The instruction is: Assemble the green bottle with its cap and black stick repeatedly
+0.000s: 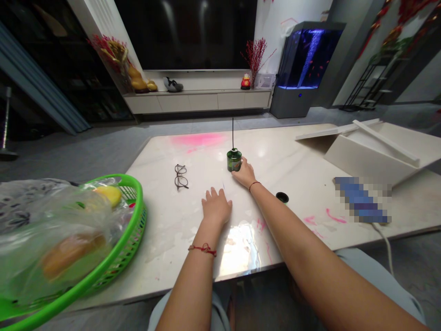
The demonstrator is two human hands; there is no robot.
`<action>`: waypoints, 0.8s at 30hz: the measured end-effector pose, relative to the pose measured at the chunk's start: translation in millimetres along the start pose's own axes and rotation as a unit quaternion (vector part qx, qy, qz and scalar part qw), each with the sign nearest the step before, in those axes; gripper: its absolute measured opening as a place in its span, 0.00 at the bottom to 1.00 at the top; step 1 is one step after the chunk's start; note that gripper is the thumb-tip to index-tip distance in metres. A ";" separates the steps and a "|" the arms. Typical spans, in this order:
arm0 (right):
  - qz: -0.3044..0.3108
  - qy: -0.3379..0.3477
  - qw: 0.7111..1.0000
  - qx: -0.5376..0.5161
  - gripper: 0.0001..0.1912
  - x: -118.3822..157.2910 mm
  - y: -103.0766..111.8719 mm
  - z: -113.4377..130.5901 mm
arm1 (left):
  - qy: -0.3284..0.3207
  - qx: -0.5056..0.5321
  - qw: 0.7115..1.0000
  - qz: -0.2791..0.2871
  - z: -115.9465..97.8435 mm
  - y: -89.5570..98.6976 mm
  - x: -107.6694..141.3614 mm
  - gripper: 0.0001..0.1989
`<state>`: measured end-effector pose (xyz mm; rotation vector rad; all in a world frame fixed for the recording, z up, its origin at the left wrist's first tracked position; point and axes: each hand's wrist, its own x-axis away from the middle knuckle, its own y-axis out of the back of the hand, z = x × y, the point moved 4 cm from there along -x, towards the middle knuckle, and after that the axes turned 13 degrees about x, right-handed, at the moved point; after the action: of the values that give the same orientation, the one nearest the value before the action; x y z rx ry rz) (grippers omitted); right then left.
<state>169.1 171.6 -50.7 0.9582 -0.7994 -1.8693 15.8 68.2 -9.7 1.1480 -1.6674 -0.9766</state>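
Note:
A small green glass bottle (234, 161) stands upright on the white table (161, 216), with one thin dark stick (233, 133) rising from its neck. My right hand (245, 174) is closed around the bottle's right side near its base; some fingers are hidden behind it. Flat on the tabletop lies my left hand (217, 206), fingers spread, holding nothing, nearer to me than the bottle. To its upper left is a pair of eyeglasses (181, 176). A round black cap (282, 197) rests right of my right forearm.
A green plastic basket (139, 207) with bagged items fills the left side. At right are a blurred phone-like object (361, 200) with a white cable (387, 248) and a white box (372, 151). Pink smears mark the table. Beyond stand a TV cabinet (203, 101) and a fish tank (306, 59).

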 end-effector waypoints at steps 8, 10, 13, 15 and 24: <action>-0.013 -0.002 1.000 0.019 0.34 0.9 1.6 -0.6 | -0.003 -0.007 1.000 -0.006 0.7 -1.3 -0.4 0.28; -0.020 -0.001 1.000 0.019 0.34 1.7 2.8 0.0 | -0.005 -0.008 1.000 -0.006 0.6 -1.5 -0.3 0.28; -0.025 0.001 1.000 0.017 0.34 2.9 4.5 1.1 | -0.002 -0.007 1.000 -0.004 0.7 -1.6 -0.3 0.28; -0.026 0.001 0.999 0.018 0.34 3.2 5.1 1.7 | -0.001 -0.006 1.000 -0.004 0.7 -1.4 -0.3 0.28; -0.040 0.011 0.999 0.029 0.29 3.7 5.1 3.6 | 0.000 -0.005 1.000 0.000 0.6 -0.1 0.5 0.27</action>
<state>166.8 166.7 -45.8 1.0587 -0.8158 -1.9108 15.2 67.7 -9.9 1.1415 -1.6620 -0.9835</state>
